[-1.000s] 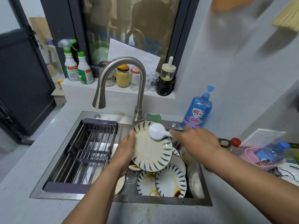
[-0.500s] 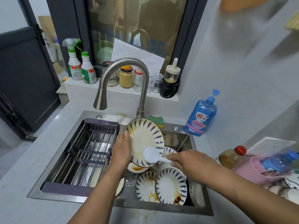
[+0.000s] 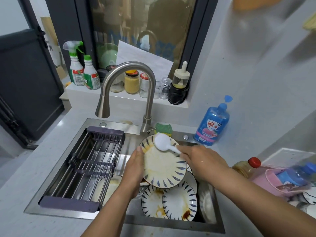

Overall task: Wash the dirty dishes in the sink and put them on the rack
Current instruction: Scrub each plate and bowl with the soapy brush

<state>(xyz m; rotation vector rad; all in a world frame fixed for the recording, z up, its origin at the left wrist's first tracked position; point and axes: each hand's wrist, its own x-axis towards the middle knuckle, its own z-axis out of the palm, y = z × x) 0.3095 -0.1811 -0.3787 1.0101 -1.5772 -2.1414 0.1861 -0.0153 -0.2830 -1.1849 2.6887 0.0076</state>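
Now the right hand (image 3: 203,161) has swept the brush (image 3: 162,141) up the plate (image 3: 162,170).

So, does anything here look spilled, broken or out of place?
Nothing broken or askew. The only marks are brown sauce stains on the blue-striped white plates in the steel sink, and a brownish smear on its rim behind the curved steel tap. The held plate under the white plastic brush is yellow-stained.

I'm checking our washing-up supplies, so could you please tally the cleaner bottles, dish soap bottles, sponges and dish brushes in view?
Green-capped cleaner bottles: 2
Blue dish soap bottle: 1
Green and yellow sponge: 1
White dish brush: 1
Total: 5
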